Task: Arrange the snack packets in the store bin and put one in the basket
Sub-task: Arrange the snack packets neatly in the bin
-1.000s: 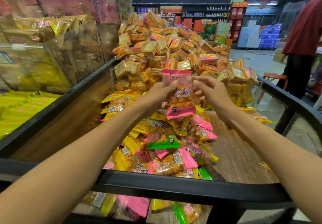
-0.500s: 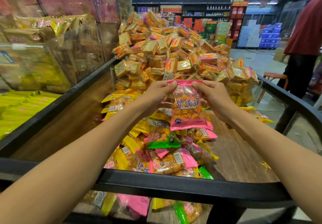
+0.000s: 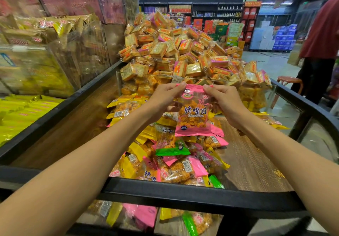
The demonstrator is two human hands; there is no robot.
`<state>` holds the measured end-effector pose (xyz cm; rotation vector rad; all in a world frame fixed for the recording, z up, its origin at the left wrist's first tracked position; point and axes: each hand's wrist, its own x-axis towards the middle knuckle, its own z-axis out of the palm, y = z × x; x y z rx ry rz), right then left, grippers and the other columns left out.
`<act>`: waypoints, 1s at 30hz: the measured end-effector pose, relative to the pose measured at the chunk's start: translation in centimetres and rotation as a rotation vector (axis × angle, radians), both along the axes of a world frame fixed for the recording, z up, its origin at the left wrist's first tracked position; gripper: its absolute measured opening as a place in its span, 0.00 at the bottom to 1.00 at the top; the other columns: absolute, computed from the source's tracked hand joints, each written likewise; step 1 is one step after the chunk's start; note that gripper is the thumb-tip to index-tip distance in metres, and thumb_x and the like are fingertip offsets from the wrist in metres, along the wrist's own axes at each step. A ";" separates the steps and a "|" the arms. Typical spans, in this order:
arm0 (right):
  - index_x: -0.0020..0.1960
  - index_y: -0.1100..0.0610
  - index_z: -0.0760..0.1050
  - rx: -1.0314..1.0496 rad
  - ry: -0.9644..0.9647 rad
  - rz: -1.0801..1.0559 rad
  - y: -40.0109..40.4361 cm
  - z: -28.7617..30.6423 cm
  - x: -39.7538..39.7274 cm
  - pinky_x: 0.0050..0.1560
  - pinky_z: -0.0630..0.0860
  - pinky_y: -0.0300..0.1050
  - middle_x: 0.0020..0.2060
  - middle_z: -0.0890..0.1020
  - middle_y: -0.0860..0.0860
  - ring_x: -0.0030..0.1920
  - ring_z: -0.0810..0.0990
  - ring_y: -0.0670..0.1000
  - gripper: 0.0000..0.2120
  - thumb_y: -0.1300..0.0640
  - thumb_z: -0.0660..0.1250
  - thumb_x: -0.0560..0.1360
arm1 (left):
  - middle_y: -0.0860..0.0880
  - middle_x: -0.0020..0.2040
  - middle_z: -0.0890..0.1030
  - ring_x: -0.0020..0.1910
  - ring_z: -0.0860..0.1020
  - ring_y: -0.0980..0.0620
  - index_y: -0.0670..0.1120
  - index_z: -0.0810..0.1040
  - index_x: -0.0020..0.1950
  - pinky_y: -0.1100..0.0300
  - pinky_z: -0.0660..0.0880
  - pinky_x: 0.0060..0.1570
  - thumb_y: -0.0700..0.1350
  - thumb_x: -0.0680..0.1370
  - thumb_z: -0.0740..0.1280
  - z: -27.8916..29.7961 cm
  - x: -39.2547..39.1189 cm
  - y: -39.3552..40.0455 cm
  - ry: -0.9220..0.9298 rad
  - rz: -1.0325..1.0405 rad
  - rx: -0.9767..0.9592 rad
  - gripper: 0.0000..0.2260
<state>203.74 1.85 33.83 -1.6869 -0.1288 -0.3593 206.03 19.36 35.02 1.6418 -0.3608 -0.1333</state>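
- Two bare hands are raised over the black-framed store bin with a wood-grain floor (image 3: 244,164), and one pink-edged clear snack packet of orange noodle pieces (image 3: 192,113) is held between them.
- The packet's top pink seam is pinched at its left corner by the left hand (image 3: 165,98), thumb and forefinger closed on the seam, the other fingers curled beneath.
- The right corner of the same seam is pinched by the right hand (image 3: 226,100) in the same manner.
- The packet is hung upright in the air: its long axis is set vertical, the pinched seam is turned up and away, the lower pink seam is pointed down toward the heap, and the printed blue characters are faced toward the camera, right way up.
- The packet is kept clear of the loose heap of yellow, pink and green small snack packets (image 3: 170,155), which is spread on the bin floor directly below it.
- Behind the hands a clear acrylic divider panel (image 3: 216,80) is stood across the bin, and beyond it a tall mound of golden square wrapped cakes (image 3: 176,50) is piled.
- More packets are seen through the front glass under the black front rail (image 3: 183,193).
- At the right edge a person in a red top and dark trousers (image 3: 321,52) is seen standing beside a round wooden stool (image 3: 289,81).
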 end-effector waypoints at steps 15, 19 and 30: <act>0.71 0.57 0.66 -0.248 0.318 0.499 -0.1 -1.0 0.4 0.60 0.77 0.55 0.64 0.77 0.55 0.61 0.79 0.57 0.41 0.64 0.77 0.61 | 0.53 0.25 0.78 0.20 0.74 0.56 0.44 0.78 0.40 0.65 0.73 0.22 0.46 0.80 0.64 0.6 0.6 1.1 -0.052 0.253 -0.143 0.11; 0.67 0.60 0.70 -0.135 0.305 0.539 -0.4 -0.8 0.1 0.53 0.81 0.47 0.59 0.80 0.58 0.56 0.82 0.56 0.28 0.75 0.68 0.69 | 0.54 0.28 0.81 0.24 0.76 0.58 0.46 0.78 0.42 0.66 0.74 0.25 0.50 0.81 0.61 1.0 0.3 1.1 -0.018 0.164 -0.122 0.12; 0.62 0.62 0.73 0.137 0.278 0.392 -0.8 -0.3 0.4 0.43 0.81 0.41 0.53 0.82 0.59 0.50 0.84 0.54 0.23 0.74 0.69 0.68 | 0.46 0.51 0.76 0.38 0.80 0.55 0.44 0.62 0.74 0.63 0.80 0.40 0.28 0.67 0.73 0.0 -0.2 0.8 -0.042 -0.080 0.229 0.38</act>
